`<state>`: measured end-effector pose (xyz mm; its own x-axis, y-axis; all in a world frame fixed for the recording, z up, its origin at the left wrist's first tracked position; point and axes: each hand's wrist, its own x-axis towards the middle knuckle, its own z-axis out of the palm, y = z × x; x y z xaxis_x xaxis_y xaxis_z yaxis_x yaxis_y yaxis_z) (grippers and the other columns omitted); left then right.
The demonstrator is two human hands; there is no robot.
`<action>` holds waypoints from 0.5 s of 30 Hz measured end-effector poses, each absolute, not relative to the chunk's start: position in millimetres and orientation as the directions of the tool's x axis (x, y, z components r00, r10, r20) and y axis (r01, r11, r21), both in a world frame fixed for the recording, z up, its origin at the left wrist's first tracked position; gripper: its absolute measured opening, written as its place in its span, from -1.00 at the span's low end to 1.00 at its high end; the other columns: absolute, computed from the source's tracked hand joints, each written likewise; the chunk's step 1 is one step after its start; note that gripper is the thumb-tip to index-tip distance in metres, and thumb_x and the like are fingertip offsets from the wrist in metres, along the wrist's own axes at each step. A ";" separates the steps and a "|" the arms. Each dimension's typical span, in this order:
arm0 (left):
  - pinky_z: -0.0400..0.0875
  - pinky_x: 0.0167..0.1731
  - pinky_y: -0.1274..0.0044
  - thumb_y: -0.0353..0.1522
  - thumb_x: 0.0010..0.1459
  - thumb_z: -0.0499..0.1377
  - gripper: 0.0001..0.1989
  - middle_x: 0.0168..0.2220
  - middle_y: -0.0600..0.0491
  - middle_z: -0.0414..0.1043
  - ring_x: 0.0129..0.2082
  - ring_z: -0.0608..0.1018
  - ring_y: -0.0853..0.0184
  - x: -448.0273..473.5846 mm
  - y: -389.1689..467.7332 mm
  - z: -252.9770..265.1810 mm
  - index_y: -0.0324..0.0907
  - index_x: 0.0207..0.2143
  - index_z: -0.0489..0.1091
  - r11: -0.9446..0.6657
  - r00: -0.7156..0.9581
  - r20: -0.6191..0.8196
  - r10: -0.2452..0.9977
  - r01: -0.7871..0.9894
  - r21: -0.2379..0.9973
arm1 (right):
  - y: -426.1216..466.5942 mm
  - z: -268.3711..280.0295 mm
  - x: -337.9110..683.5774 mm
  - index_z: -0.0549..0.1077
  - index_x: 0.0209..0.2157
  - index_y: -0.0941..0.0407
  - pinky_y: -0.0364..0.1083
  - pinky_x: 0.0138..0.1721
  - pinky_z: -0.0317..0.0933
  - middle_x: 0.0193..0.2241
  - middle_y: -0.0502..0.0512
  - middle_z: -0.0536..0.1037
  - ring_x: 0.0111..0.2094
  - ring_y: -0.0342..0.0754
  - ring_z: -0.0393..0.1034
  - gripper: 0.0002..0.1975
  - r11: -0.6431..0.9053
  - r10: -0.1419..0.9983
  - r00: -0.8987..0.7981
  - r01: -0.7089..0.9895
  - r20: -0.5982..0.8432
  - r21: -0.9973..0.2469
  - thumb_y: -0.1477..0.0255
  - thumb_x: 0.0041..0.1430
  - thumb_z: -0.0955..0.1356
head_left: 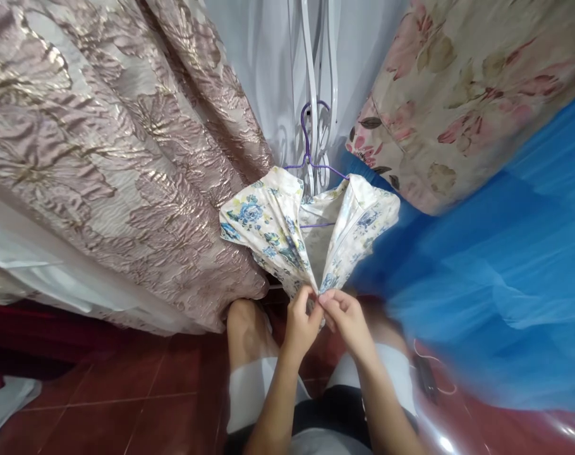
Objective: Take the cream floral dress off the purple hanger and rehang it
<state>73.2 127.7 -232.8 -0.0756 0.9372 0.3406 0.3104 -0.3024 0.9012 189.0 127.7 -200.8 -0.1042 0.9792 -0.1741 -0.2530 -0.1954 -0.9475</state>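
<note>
A white blouse with blue and yellow flowers hangs in front of me on a purple hanger. Its front is open in a V, and the two edges meet low down at my fingertips. My left hand pinches the left front edge. Close against it, my right hand pinches the right front edge at the same spot. Whether a button sits between the fingers is hidden. The lower part of the blouse drops behind my hands.
Pink-and-gold embossed fabric hangs on the left. On the right are a floral cloth and blue tulle. White curved bars rise behind the hanger. A dark object with a white cable lies on the red tiled floor.
</note>
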 end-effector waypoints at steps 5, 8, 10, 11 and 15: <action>0.37 -0.26 0.54 -0.38 0.28 0.12 -0.93 -0.38 0.11 0.40 -0.34 0.50 0.31 74.5 122.9 -233.6 -0.10 -0.32 0.28 -0.307 -0.062 0.347 0.936 0.340 0.889 | 121.4 -203.1 191.8 0.47 -0.49 0.14 -0.22 -0.69 -0.16 -0.78 -0.17 0.25 -0.75 -0.28 -0.04 -0.63 -0.230 0.973 -0.084 -0.330 -0.214 -0.916 0.12 0.05 0.50; 0.38 -0.25 0.54 -0.36 0.32 0.09 -0.94 -0.33 0.09 0.42 -0.31 0.51 0.31 74.7 121.0 -237.3 -0.10 -0.27 0.30 -0.309 -0.040 0.341 0.939 0.335 0.890 | 118.1 -204.0 191.8 0.55 -0.42 0.16 -0.22 -0.73 -0.15 -0.78 -0.12 0.34 -0.78 -0.27 0.02 -0.66 -0.270 0.963 -0.104 -0.320 -0.249 -0.908 0.14 0.02 0.51; 0.38 -0.24 0.54 -0.36 0.35 0.09 -0.95 -0.30 0.07 0.43 -0.29 0.51 0.31 75.2 120.6 -239.0 -0.11 -0.24 0.30 -0.326 -0.020 0.352 0.936 0.335 0.884 | 117.8 -203.6 191.8 0.57 -0.41 0.17 -0.22 -0.74 -0.13 -0.79 -0.11 0.36 -0.80 -0.26 0.04 -0.64 -0.273 0.962 -0.097 -0.330 -0.255 -0.904 0.13 0.00 0.51; 0.38 -0.24 0.53 -0.37 0.35 0.09 -0.95 -0.30 0.06 0.42 -0.29 0.51 0.31 75.7 120.6 -239.4 -0.11 -0.24 0.30 -0.335 -0.013 0.360 0.933 0.340 0.879 | 118.4 -203.4 192.1 0.57 -0.42 0.18 -0.22 -0.74 -0.12 -0.79 -0.10 0.36 -0.81 -0.25 0.06 -0.63 -0.269 0.963 -0.085 -0.336 -0.256 -0.903 0.12 0.01 0.51; 0.38 -0.24 0.54 -0.42 0.34 0.09 -0.94 -0.32 0.08 0.40 -0.31 0.51 0.33 77.3 121.3 -238.4 -0.11 -0.25 0.29 -0.377 -0.009 0.407 0.913 0.359 0.854 | 123.0 -203.0 195.1 0.53 -0.51 0.17 -0.22 -0.76 -0.10 -0.79 -0.06 0.38 -0.81 -0.25 0.09 -0.58 -0.243 0.969 -0.029 -0.299 -0.246 -0.923 0.06 0.02 0.51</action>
<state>77.3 121.3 -238.4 -0.0089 0.9133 0.4072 0.3586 -0.3773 0.8539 195.1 123.0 -203.0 -0.0294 0.9689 -0.2457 -0.2986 -0.2431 -0.9229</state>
